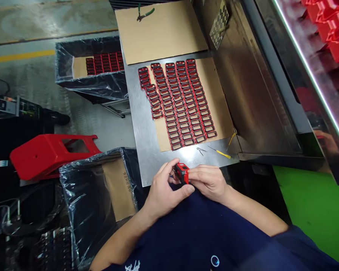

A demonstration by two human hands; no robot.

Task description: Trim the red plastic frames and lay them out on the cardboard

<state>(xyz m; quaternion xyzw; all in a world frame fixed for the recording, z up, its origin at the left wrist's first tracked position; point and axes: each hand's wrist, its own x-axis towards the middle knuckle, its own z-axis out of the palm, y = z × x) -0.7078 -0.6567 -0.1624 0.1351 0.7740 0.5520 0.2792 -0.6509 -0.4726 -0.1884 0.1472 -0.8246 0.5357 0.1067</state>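
A small red and black plastic part (182, 172) is held up in front of my body, near the table's front edge. My left hand (166, 186) curls around it, with the thumb low and the fingers on its far side. My right hand (209, 181) pinches at its right side; the fingertips are partly hidden there. Just beyond my hands, several rows of red and black plastic frames (184, 101) lie on cardboard (220, 98) on the metal table (142, 150).
Small nippers (201, 151) and a yellow-handled tool (222, 154) lie near my hands. Green-handled pliers (144, 14) rest on the far cardboard. To the left stand plastic-lined bins (90, 85) and a red molded piece (45, 156). A metal panel (260, 94) borders the right.
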